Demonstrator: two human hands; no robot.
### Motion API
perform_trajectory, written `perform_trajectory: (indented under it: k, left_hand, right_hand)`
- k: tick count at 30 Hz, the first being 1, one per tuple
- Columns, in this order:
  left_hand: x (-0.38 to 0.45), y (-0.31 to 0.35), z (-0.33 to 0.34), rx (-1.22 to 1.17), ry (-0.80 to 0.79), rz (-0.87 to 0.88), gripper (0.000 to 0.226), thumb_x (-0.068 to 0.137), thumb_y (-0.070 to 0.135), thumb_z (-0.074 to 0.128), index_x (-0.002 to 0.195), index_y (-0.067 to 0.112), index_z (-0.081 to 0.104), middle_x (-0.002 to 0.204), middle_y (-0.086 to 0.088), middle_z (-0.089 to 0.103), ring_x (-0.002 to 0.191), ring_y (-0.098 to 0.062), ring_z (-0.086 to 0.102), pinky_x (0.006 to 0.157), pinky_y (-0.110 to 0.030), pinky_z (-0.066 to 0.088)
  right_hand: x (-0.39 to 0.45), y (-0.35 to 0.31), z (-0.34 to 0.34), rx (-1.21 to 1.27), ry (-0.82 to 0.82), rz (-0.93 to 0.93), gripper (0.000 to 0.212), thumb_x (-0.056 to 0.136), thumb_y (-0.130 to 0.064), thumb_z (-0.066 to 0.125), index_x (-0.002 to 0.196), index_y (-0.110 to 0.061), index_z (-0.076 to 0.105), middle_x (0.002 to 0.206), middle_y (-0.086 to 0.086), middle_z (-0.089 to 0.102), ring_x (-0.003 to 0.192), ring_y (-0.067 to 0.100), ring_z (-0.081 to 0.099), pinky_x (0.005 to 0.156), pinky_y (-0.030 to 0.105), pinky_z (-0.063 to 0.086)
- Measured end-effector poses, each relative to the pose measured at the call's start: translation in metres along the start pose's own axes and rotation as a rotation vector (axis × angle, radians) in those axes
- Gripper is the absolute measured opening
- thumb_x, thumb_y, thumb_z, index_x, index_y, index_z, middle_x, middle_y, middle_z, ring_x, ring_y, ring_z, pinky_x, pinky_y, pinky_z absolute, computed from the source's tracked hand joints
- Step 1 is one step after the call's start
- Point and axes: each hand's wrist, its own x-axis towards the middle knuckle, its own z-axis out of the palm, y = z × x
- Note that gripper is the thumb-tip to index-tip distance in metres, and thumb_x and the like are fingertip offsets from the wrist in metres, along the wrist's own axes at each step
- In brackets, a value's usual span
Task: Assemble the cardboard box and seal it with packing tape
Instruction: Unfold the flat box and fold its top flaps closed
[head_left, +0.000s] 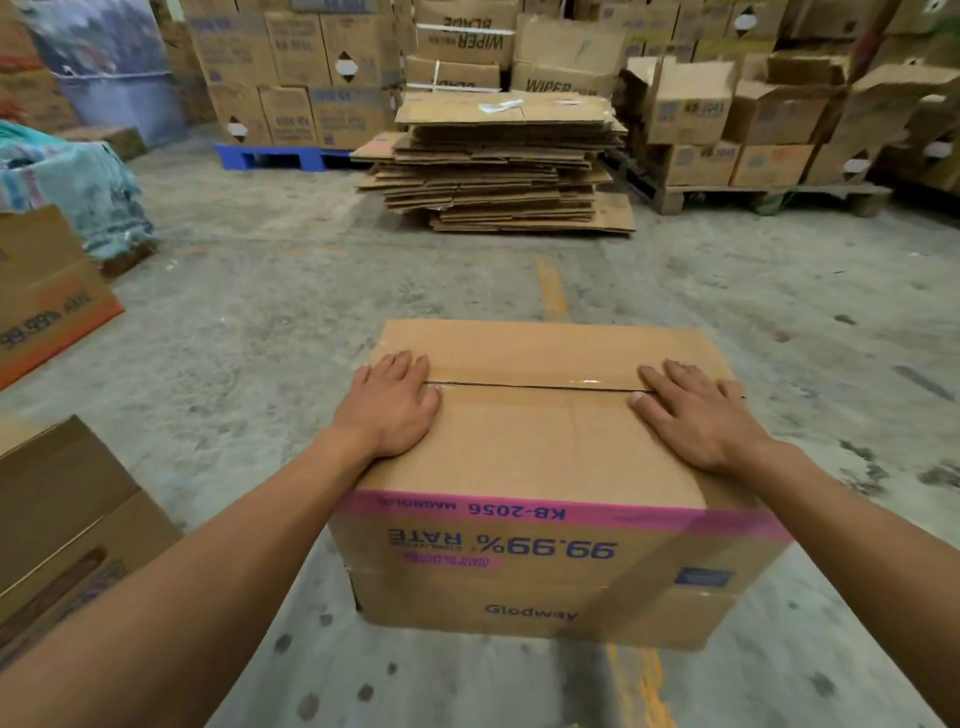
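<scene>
Both hands, left hand (390, 402) and right hand (696, 410), are lying flat, grips spread apart, on the taped cardboard box (540, 457) sitting on the floor (291, 291).

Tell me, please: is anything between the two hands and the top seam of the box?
Nothing visible. The left hand and the right hand lie flat on the cardboard box, one at each end of the seam. The seam between them is bare apart from clear tape.
</scene>
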Motion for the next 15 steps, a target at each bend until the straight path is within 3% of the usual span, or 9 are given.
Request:
perform_trajectory:
  k: [7, 15]
  left_hand:
    - [-0.004, 0.003, 0.001, 0.015, 0.017, 0.001, 0.067, 0.098, 0.054, 0.021, 0.155, 0.019, 0.015, 0.163, -0.008, 0.009, 0.150, -0.019, 0.006, 0.121, -0.041, 0.003]
    - [-0.021, 0.007, 0.006, 0.029, 0.007, 0.032, 0.062, 0.100, 0.052, 0.017, 0.155, 0.025, 0.012, 0.164, -0.005, 0.005, 0.151, -0.021, 0.003, 0.121, -0.042, 0.001]
  right_hand:
    - [-0.015, -0.004, 0.007, -0.035, -0.035, 0.050, 0.065, 0.097, -0.059, 0.013, 0.156, -0.033, 0.008, 0.166, 0.002, 0.000, 0.151, 0.019, 0.000, 0.119, 0.048, 0.002]
    - [-0.009, 0.004, 0.004, -0.048, -0.016, 0.014, 0.069, 0.094, -0.065, 0.015, 0.155, -0.034, 0.012, 0.165, 0.002, 0.004, 0.151, 0.018, 0.002, 0.119, 0.050, 0.003]
